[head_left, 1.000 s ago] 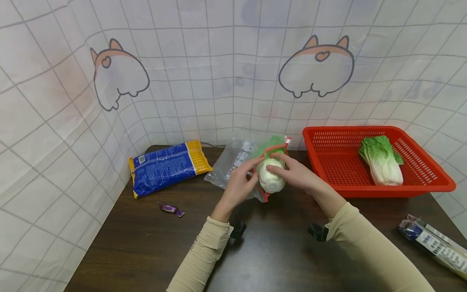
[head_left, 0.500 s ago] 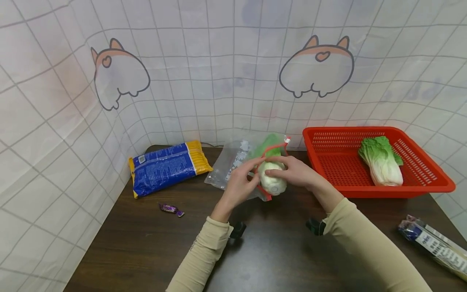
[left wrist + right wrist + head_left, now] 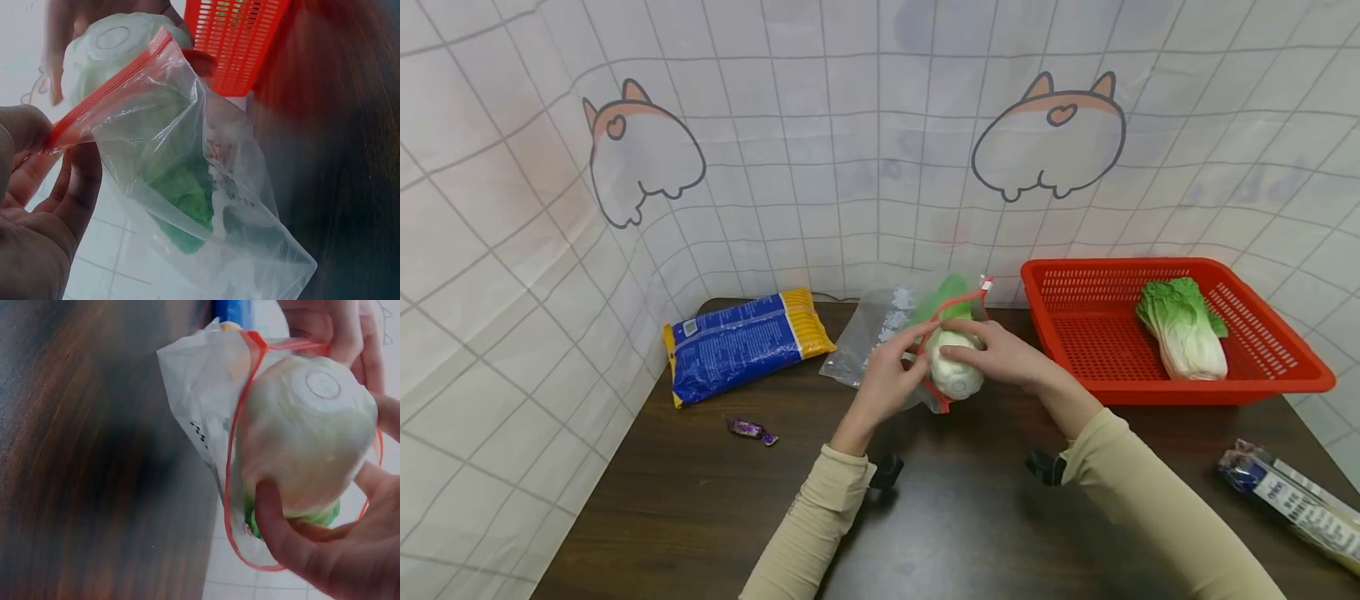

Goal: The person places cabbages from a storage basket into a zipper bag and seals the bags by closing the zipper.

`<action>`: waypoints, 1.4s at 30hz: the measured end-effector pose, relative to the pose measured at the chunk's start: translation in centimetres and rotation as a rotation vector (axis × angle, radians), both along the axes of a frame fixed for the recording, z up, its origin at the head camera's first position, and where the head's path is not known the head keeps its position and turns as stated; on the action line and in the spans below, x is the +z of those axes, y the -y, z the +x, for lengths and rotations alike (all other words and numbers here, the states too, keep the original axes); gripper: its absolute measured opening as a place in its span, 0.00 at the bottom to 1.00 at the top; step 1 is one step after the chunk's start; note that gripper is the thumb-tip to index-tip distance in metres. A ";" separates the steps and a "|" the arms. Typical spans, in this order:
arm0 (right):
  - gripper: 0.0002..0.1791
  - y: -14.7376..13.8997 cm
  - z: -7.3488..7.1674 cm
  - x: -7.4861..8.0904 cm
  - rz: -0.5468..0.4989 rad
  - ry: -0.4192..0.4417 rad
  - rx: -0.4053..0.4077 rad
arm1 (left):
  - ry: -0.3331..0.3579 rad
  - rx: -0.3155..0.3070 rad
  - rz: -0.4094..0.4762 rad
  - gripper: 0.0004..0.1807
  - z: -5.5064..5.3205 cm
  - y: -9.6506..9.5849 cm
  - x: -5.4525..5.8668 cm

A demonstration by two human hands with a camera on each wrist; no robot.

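A napa cabbage (image 3: 957, 377) sits in the mouth of a clear zip bag (image 3: 859, 343). Its green leafy end is inside the bag, while the white root end sticks out towards me. My left hand (image 3: 889, 379) pinches the bag's red zip edge (image 3: 112, 87) between thumb and fingers on the left. On the other side, my right hand (image 3: 1006, 357) grips the white part of the cabbage, its thumb (image 3: 275, 519) pressed on the stalk. In the right wrist view, the red rim loops round the cabbage. The left wrist view shows green leaves (image 3: 181, 194) through the plastic.
A red basket (image 3: 1075, 387) at the right holds another napa cabbage (image 3: 1187, 333). A blue and yellow packet (image 3: 737, 342) lies at the back left, with a purple wrapped candy (image 3: 751, 430) before it. A long printed package (image 3: 1292, 504) lies at the right edge.
The right hand has shifted slightly left with the cabbage. More of the green leaves shows inside the bag behind the red rim. The left hand keeps its hold almost in place.
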State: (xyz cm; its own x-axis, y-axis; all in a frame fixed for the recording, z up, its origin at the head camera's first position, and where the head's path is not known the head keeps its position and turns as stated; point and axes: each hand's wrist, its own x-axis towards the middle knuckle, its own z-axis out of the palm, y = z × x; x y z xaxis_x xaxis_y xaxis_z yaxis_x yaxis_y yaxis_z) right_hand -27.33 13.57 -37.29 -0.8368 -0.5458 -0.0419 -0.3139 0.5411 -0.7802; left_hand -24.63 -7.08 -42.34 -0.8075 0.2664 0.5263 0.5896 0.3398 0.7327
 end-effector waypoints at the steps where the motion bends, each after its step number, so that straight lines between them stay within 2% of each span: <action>1: 0.31 -0.1 0.0 0.1 -0.018 0.040 0.006 | 0.007 0.005 0.002 0.24 0.0 0.0 0.0; 5: 0.33 -0.5 0.0 -0.1 -0.131 0.243 0.011 | 0.028 0.027 0.004 0.24 0.0 0.1 -0.1; 8: 0.34 -0.8 0.0 -0.3 -0.201 0.330 0.012 | 0.039 0.031 0.018 0.24 0.0 0.1 -0.2; 16: 0.35 -0.9 0.1 -0.6 -0.187 0.253 -0.005 | 0.044 0.014 0.004 0.24 0.1 0.0 0.0; 20: 0.35 -0.5 -0.1 -0.8 -0.160 0.214 -0.042 | 0.042 0.012 0.001 0.24 0.1 0.0 0.1; 25: 0.36 0.3 -0.1 -0.8 -0.104 0.159 -0.161 | 0.060 -0.023 0.012 0.24 0.2 -0.1 0.2; 28: 0.38 0.9 0.1 -0.7 -0.096 0.136 -0.219 | 0.095 -0.039 0.027 0.24 0.3 -0.1 0.2; 31: 0.39 1.3 0.1 -0.6 -0.123 0.150 -0.223 | 0.141 -0.034 0.060 0.24 0.3 0.1 0.2; 34: 0.39 1.3 0.0 -0.6 -0.176 0.208 -0.196 | 0.176 -0.019 0.085 0.23 0.3 0.3 0.2; 38: 0.40 0.8 -0.3 -0.6 -0.246 0.304 -0.160 | 0.184 -0.008 0.083 0.23 0.3 0.5 0.3; 42: 0.41 0.5 -0.5 -0.7 -0.278 0.320 -0.145 | 0.174 -0.012 0.081 0.23 0.3 0.4 0.4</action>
State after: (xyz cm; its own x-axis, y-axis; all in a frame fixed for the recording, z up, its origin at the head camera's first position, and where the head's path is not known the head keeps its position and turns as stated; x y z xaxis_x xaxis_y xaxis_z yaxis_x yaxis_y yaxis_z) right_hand -27.85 13.10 -38.01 -0.8743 -0.4511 -0.1792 0.0304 0.3177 -0.9477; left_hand -24.37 -7.44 -41.95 -0.8853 0.2390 0.3990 0.4553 0.2698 0.8485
